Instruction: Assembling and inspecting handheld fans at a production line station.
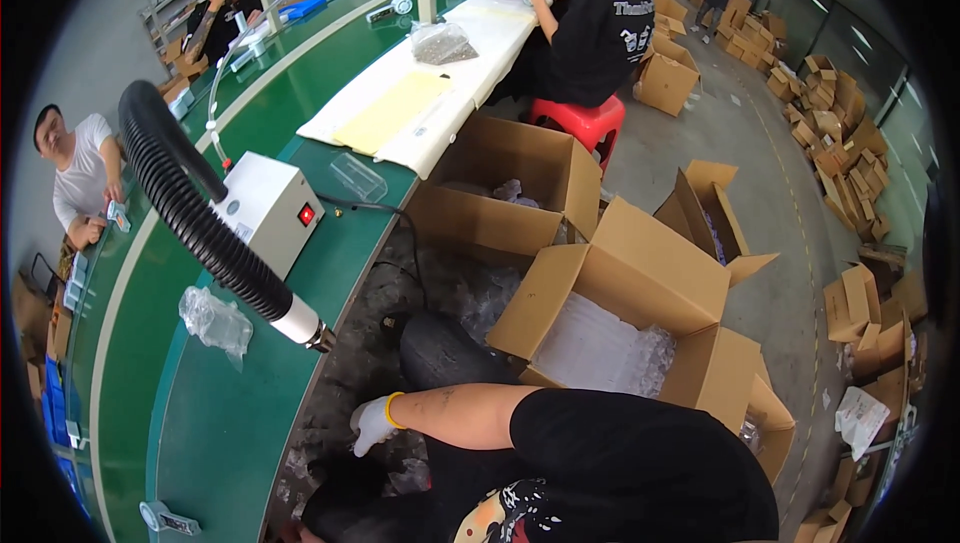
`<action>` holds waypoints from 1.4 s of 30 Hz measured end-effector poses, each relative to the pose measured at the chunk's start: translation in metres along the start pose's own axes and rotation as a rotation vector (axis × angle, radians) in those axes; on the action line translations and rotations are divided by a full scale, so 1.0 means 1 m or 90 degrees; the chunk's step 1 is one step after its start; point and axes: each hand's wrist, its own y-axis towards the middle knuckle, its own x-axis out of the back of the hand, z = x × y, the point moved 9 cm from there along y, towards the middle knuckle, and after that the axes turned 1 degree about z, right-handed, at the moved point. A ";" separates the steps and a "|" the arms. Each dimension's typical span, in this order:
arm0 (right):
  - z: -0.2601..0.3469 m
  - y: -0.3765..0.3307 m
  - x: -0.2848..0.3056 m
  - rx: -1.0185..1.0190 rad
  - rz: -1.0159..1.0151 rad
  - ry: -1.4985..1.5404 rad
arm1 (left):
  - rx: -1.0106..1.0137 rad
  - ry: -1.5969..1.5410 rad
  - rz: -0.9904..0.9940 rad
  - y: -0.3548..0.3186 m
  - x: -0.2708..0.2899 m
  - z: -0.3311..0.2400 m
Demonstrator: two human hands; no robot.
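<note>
My right hand, in a white glove with a yellow cuff, hangs over my dark-clothed legs beside the green table's edge. Its fingers are partly bent and a little apart, with no object seen in them. At the lower edge shows a small skin-coloured patch, perhaps part of my left hand; its fingers cannot be made out. On the green table stands a white box-shaped machine with a red switch. Its black ribbed hose ends in a metal-tipped nozzle, near a crumpled clear plastic bag.
An open cardboard box holding clear plastic packs stands right of my arm, with another box beyond it. A blue-and-white device lies at the table's near end. Co-workers sit along the green conveyor; one is on a red stool.
</note>
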 end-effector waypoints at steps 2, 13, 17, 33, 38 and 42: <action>0.006 -0.002 0.002 0.018 -0.007 -0.019 | -0.088 0.027 -0.042 0.024 -0.007 0.030; 0.045 -0.014 0.009 0.087 0.059 -0.119 | 0.038 0.227 -0.136 0.012 -0.002 0.023; 0.033 -0.002 -0.009 0.048 0.084 -0.115 | 0.004 0.092 -0.213 -0.006 0.013 0.051; 0.039 0.024 -0.019 0.138 0.087 -0.152 | -0.198 0.452 -0.589 0.125 0.268 -0.156; 0.028 0.006 -0.019 0.116 0.179 0.064 | 0.145 0.286 -0.177 0.205 0.221 -0.131; 0.049 -0.031 -0.008 0.135 0.103 0.118 | 0.148 0.204 -0.093 0.212 0.217 -0.110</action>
